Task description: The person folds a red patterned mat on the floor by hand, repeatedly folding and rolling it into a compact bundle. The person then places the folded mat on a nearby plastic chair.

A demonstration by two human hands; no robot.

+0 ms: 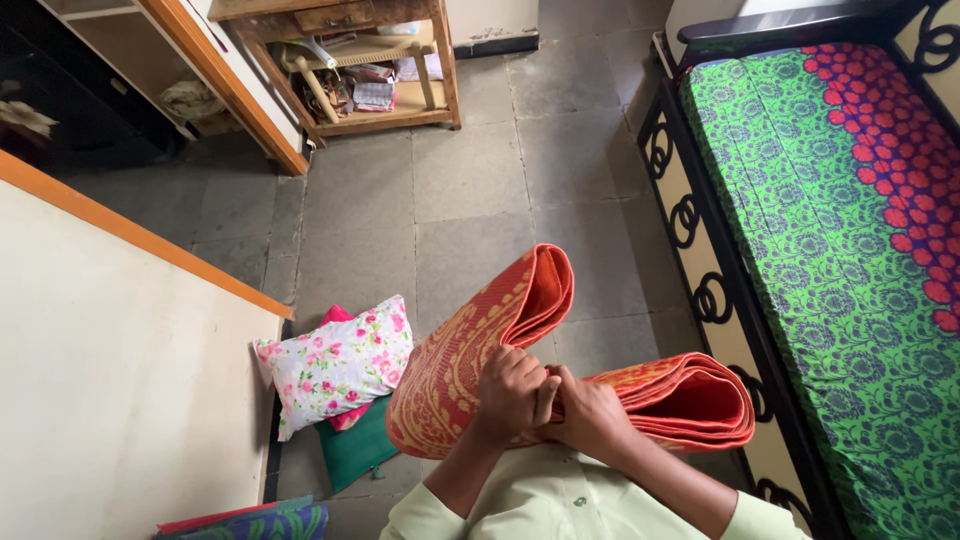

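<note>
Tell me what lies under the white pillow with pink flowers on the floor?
Under the white flowered pillow lie a pink cushion and a green cushion, all on the grey stone floor. How much of them it covers is hidden.

Woven plastic mat [470,350], matt stone floor [480,180]

head camera looks steeply down, close over hands [550,400] and floor [470,190].

Grey stone floor [480,170]; floral pillow [340,362] leaning at the wall over a green cushion [352,450]; wooden shelf unit [375,65] holding clutter; black-framed bed [700,250] with a green-and-red patterned cover [830,220].
</note>
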